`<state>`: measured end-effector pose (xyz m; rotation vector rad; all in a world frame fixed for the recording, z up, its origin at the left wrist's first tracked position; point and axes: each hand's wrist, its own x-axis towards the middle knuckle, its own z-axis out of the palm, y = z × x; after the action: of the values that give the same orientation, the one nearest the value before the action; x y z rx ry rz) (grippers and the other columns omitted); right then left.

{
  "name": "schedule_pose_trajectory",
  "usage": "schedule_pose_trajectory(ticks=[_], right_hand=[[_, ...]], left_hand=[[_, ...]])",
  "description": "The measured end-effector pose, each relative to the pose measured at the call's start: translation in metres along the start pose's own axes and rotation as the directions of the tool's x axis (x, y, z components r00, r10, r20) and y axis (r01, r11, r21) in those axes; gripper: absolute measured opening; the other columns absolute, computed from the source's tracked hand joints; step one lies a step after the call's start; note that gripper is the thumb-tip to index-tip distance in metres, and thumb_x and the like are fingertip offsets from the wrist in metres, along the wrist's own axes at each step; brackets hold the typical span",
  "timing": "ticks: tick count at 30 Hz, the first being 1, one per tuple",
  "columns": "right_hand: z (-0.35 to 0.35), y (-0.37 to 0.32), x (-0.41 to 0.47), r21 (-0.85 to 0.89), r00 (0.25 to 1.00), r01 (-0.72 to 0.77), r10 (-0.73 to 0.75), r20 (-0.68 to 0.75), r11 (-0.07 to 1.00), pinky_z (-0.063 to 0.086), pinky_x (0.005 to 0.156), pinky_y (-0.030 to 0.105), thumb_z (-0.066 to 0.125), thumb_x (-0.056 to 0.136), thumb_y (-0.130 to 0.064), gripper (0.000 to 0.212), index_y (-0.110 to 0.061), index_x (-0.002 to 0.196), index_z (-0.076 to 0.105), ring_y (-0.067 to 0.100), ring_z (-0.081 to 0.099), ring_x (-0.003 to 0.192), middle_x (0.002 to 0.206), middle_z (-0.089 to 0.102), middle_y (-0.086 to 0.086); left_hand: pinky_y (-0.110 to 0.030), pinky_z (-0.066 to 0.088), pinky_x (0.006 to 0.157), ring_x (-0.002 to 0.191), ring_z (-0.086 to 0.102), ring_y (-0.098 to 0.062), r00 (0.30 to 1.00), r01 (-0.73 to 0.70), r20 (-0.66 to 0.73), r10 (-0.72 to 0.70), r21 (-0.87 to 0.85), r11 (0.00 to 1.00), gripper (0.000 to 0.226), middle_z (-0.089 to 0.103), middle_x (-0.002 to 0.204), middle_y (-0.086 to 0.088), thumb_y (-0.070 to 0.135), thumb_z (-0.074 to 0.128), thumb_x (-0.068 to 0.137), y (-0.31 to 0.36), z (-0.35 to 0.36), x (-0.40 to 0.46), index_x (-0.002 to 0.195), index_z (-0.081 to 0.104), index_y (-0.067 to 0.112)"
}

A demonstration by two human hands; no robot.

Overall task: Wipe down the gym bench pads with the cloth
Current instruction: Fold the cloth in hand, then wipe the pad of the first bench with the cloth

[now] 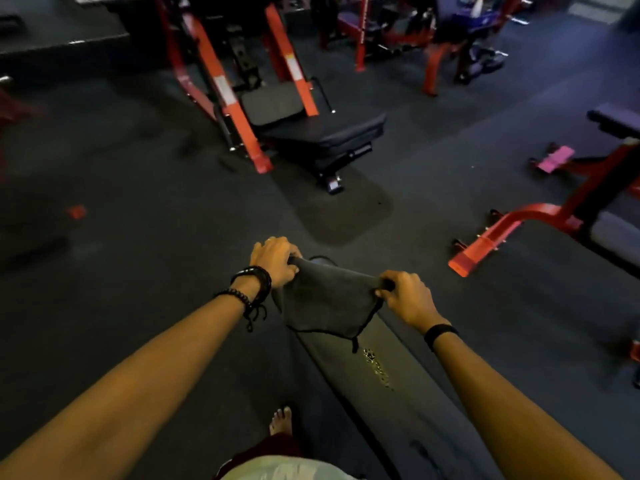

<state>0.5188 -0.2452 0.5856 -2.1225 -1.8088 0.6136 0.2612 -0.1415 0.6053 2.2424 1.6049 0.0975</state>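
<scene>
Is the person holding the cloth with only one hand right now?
No, the left hand and right hand each grip an end of the cloth.

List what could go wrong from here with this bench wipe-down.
1. The cloth is stretched between the left hand and right hand by its corners; a pinched corner could slip loose mid-stroke.
2. The bench pad has a cracked, flaking patch near the cloth's hanging tip; wiping may snag there or lift more flakes.
3. A bare foot stands close beside the bench, so it might get stubbed.
</scene>
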Motion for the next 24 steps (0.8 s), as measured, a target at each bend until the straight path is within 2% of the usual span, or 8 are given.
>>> schedule_pose_trajectory(ticks=[4,6,9,11,16,19,22,24], right_hand=[[0.012,-0.016,0.026,-0.026,0.986,0.112,-0.114,-0.119,0.993,0.050,0.086,0.043,0.064,0.090,-0.008,0.020,-0.014,0.109,0.068,0.026,0.060,0.101,0.110,0.067,0.004],[0.023,-0.015,0.036,-0.177,0.996,0.085,-0.086,-0.001,0.981,0.044,0.094,0.047,0.060,0.090,-0.010,0.023,-0.017,0.111,0.066,0.026,0.055,0.109,0.112,0.064,0.004],[0.040,-0.010,0.041,-0.379,0.968,-0.018,0.112,0.227,0.925,0.032,0.106,0.047,0.054,0.093,-0.014,0.025,-0.016,0.118,0.060,0.027,0.048,0.123,0.121,0.059,0.007],[0.049,-0.007,0.041,-0.361,0.941,-0.082,0.191,0.278,0.929,0.031,0.107,0.046,0.053,0.094,-0.014,0.029,-0.015,0.123,0.056,0.027,0.049,0.124,0.126,0.058,0.008],[0.067,-0.002,0.047,-0.323,0.887,-0.134,0.259,0.383,0.937,0.034,0.105,0.046,0.054,0.093,-0.016,0.026,-0.013,0.118,0.058,0.028,0.054,0.118,0.121,0.058,0.008],[0.075,-0.008,0.057,-0.287,0.888,-0.114,0.227,0.400,0.951,0.034,0.107,0.049,0.056,0.094,-0.018,0.023,-0.012,0.116,0.059,0.028,0.054,0.116,0.119,0.059,0.007],[0.080,-0.016,0.076,-0.229,0.892,-0.053,0.150,0.427,0.972,0.039,0.104,0.048,0.057,0.095,-0.023,0.020,-0.011,0.110,0.062,0.029,0.058,0.111,0.103,0.060,0.004],[0.087,-0.017,0.088,-0.158,0.888,0.006,0.067,0.455,0.987,0.042,0.102,0.049,0.059,0.095,-0.029,0.025,-0.016,0.115,0.065,0.028,0.059,0.112,0.107,0.066,0.003]], left_hand=[[-0.041,0.040,0.097,0.114,0.051,-0.024,0.994,0.020,-0.107,-0.023,-0.031,0.999,0.020,0.062,0.115,0.001,0.022,0.073,0.082,-0.020,-0.007,0.000,0.101,0.070,0.028],[-0.042,0.040,0.099,0.119,0.047,-0.024,1.000,-0.001,-0.006,0.001,-0.003,1.000,0.028,0.058,0.121,0.000,0.025,0.075,0.080,-0.030,0.002,-0.003,0.107,0.069,0.028],[-0.041,0.035,0.103,0.127,0.042,-0.024,0.990,0.015,0.142,-0.012,-0.020,1.000,0.035,0.053,0.129,-0.001,0.030,0.075,0.081,-0.044,0.025,-0.012,0.115,0.066,0.028],[-0.040,0.033,0.105,0.129,0.041,-0.024,0.988,0.054,0.148,-0.045,-0.061,0.997,0.033,0.053,0.131,-0.001,0.032,0.072,0.083,-0.054,0.041,-0.016,0.115,0.065,0.027],[-0.043,0.032,0.108,0.131,0.040,-0.027,0.965,0.146,0.234,-0.116,-0.113,0.983,0.030,0.050,0.134,-0.004,0.035,0.064,0.091,-0.073,0.073,-0.022,0.119,0.061,0.024],[-0.042,0.034,0.107,0.129,0.043,-0.027,0.957,0.201,0.240,-0.162,-0.147,0.969,0.030,0.051,0.133,-0.004,0.035,0.061,0.093,-0.080,0.084,-0.020,0.120,0.061,0.023],[-0.041,0.035,0.105,0.127,0.044,-0.026,0.952,0.249,0.221,-0.213,-0.150,0.957,0.029,0.054,0.131,-0.004,0.036,0.059,0.094,-0.085,0.094,-0.012,0.120,0.061,0.022],[-0.039,0.036,0.104,0.126,0.045,-0.026,0.943,0.296,0.206,-0.263,-0.150,0.943,0.030,0.055,0.129,-0.003,0.036,0.057,0.094,-0.085,0.100,-0.007,0.120,0.061,0.022]])
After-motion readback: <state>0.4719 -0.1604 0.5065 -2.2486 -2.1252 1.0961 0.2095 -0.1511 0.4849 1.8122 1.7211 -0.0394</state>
